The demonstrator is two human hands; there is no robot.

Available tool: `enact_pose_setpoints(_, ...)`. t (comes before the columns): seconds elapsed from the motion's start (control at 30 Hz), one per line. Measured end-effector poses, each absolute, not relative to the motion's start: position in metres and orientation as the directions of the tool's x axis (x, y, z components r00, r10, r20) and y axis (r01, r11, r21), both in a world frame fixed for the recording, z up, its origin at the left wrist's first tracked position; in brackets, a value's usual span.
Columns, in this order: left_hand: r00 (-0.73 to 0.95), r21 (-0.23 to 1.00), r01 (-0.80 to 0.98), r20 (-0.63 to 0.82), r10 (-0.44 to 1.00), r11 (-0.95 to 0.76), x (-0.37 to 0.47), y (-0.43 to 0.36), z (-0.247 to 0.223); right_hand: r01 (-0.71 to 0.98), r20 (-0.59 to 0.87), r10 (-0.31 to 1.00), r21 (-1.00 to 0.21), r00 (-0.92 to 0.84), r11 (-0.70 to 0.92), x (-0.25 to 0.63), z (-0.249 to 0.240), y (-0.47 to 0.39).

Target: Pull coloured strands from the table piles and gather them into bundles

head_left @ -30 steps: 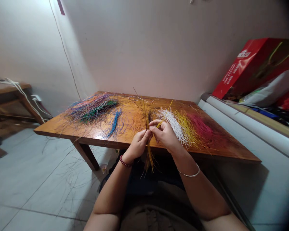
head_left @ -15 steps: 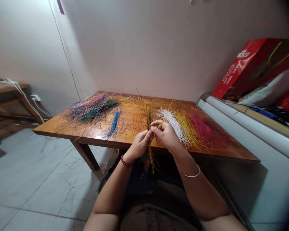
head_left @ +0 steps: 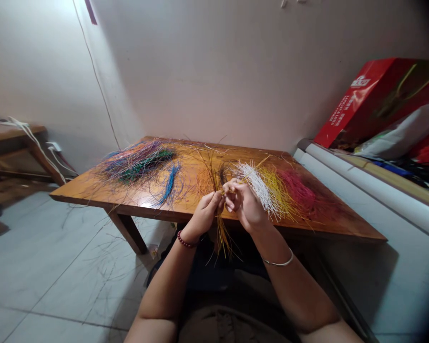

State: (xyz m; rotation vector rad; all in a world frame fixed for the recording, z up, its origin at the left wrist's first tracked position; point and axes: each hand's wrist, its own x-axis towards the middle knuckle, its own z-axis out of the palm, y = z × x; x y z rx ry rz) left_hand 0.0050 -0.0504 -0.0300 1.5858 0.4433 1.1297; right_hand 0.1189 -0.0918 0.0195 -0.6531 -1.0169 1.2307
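My left hand [head_left: 206,210] is closed round the middle of a bundle of thin yellow and brown strands [head_left: 221,238]. The bundle's ends fan out above the fist and hang below it, past the table's front edge. Close against it on the right, my right hand [head_left: 246,204] has its fingers curled and pinched on a yellow strand at the bundle. Just beyond my hands lie a small dark bunch [head_left: 222,172] and some loose orange strands [head_left: 204,181]. A white bundle of strands [head_left: 256,185] lies beside my right hand.
On the wooden table [head_left: 196,148], yellow [head_left: 277,188] and pink-red strands [head_left: 298,190] lie at the right. A blue bunch [head_left: 170,185] and a large mixed-colour heap [head_left: 139,159] lie left. White rolls [head_left: 372,188] and a red box [head_left: 364,95] stand at the right.
My right hand has turned slightly, drawing the yellow strand round beside my left fist. The bundle's upper ends have spread and shifted. My left hand has moved slightly left.
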Motion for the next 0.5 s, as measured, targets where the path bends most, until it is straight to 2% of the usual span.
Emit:
enact_pose_setpoints(0.2, 0.484, 0.899, -0.283, 0.435, 0.760, -0.334, 0.0031, -0.0527, -0.0276, -0.393, 0.353, 0.934, -0.853, 0.052, 0.344, 0.1142, 0.0157, -0.0907)
enact_pose_setpoints(0.33, 0.465, 0.892, -0.251, 0.452, 0.761, -0.376, 0.0000, -0.0535, -0.0268, -0.380, 0.308, 0.951, -0.875, 0.039, 0.299, 0.1138, 0.0167, -0.0904)
enact_pose_setpoints(0.5, 0.467, 0.873, -0.170, 0.480, 0.742, -0.458, -0.0021, -0.0554, -0.0253, -0.206, 0.248, 0.969, -0.948, 0.007, 0.245, 0.1214, 0.0178, -0.0872)
